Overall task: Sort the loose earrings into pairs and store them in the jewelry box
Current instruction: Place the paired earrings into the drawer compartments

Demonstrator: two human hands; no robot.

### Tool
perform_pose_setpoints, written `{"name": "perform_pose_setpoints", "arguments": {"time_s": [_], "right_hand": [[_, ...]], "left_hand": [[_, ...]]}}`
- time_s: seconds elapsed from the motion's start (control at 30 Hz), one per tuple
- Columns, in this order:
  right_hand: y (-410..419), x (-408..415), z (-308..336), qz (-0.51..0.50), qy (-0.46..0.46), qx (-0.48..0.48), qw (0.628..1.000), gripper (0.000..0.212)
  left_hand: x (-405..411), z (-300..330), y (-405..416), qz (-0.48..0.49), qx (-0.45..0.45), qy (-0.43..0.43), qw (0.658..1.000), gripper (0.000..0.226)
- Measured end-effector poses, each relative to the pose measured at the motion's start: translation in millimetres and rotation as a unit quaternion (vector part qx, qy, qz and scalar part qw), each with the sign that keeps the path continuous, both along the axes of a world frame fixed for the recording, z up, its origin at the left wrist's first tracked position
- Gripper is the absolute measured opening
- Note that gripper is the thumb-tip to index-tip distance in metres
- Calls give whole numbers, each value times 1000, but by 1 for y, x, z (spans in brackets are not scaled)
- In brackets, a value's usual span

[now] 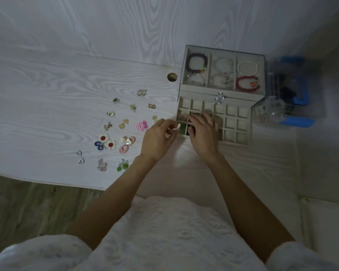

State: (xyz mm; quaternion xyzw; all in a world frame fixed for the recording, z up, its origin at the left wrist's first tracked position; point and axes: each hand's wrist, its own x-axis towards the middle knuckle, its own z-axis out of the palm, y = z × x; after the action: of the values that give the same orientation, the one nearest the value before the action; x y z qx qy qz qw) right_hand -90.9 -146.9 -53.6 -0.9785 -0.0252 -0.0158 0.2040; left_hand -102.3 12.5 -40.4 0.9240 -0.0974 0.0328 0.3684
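Note:
A cream jewelry box (221, 94) stands on the white table, its lower drawer (241, 133) pulled out and showing a grid of small compartments. My left hand (158, 136) pinches a small pale earring (176, 127) just left of the drawer's near-left corner. My right hand (203, 130) lies over the drawer's left compartments with its fingers curled down into them; what they hold is hidden. Several earrings lie paired on the table to the left, among them pink flowers (142, 125), red-centred white flowers (107, 141) and pink ovals (126, 144).
The box's top tray holds bracelets (247, 75) in three sections. A clear plastic container with blue parts (290, 98) stands right of the box. A round cable hole (172, 77) is in the table behind the earrings. The table's front edge (47, 182) runs along below the earrings.

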Motion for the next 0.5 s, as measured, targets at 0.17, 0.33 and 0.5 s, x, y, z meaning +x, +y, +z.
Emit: {"name": "perform_pose_setpoints", "arguments": {"time_s": [0.17, 0.33, 0.5], "right_hand": [[-1, 2, 0, 1, 17, 18, 1000, 40], [-1, 5, 2, 8, -6, 22, 1000, 37], [3, 9, -1, 61, -26, -10, 998, 39]], "left_hand": [[43, -2, -20, -1, 19, 34, 999, 17], [57, -3, -24, -45, 102, 35, 993, 17], [39, 2, -12, -88, 82, -23, 992, 19]]}}
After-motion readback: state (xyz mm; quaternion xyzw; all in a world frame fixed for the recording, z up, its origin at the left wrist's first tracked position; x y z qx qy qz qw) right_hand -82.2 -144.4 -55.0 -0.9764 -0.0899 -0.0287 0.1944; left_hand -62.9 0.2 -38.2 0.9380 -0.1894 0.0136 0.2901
